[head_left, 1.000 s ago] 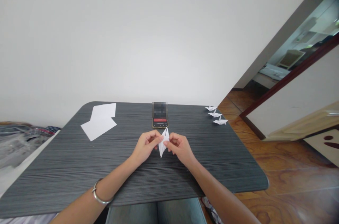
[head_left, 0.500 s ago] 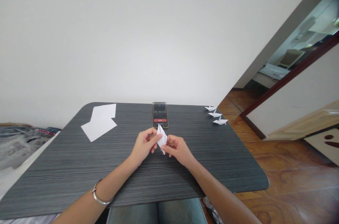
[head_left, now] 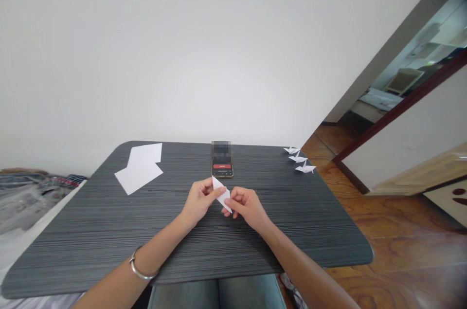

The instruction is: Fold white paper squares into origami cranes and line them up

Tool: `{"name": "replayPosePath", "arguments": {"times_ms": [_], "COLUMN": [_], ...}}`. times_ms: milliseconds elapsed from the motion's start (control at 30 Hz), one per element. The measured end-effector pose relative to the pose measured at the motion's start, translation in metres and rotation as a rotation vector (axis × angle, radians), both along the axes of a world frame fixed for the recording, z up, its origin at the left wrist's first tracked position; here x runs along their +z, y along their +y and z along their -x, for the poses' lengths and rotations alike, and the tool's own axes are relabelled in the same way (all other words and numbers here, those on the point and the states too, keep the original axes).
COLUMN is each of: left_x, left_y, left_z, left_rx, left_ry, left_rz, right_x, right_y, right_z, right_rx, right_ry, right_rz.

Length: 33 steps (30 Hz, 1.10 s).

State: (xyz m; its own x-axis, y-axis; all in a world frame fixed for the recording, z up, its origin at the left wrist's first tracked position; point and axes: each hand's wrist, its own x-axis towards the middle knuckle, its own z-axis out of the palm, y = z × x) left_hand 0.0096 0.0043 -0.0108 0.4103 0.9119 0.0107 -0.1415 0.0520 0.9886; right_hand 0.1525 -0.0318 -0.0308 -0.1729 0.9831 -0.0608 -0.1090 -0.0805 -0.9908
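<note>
A small piece of folded white paper (head_left: 221, 193) is held just above the table, between both hands. My left hand (head_left: 200, 200) pinches its left side, thumb on top. With thumb and fingers, my right hand (head_left: 246, 206) grips the lower right part. The paper is a narrow diamond, its upper tip pointing up and left toward the phone. Fingers cover part of its edges, and its underside is hidden.
A phone (head_left: 222, 159) lies beyond my hands, near the wall. White paper sheets (head_left: 140, 177) overlap on the left of the dark table (head_left: 175, 260). Three folded paper cranes (head_left: 305, 168) stand in a row at the far right edge.
The folded paper has turned in my hands, its upper tip swinging left, and it now looks narrower. My fingers have shifted slightly around it. The camera view has moved a little.
</note>
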Motion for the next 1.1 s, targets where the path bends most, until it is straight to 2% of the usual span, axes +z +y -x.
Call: {"name": "replayPosePath", "arguments": {"times_ms": [233, 467, 767, 900, 1100], "left_x": [0.005, 0.001, 0.004, 0.005, 0.0], "left_y": [-0.003, 0.001, 0.001, 0.001, 0.002], "left_z": [0.0, 0.002, 0.001, 0.001, 0.002], "left_rx": [0.047, 0.075, 0.062, 0.024, 0.062], "left_ry": [0.016, 0.034, -0.06, -0.107, -0.079], "left_rz": [-0.011, 0.005, -0.063, -0.106, -0.168], "right_x": [0.0, 0.003, 0.008, 0.009, 0.009], "right_y": [0.001, 0.002, 0.003, 0.002, 0.003], "right_z": [0.0, -0.005, -0.009, -0.01, -0.009], "right_rx": [0.022, -0.119, -0.185, -0.194, -0.284], "right_ry": [0.032, 0.009, 0.179, 0.243, 0.267], "right_rz": [-0.006, -0.046, 0.025, 0.012, -0.074]}}
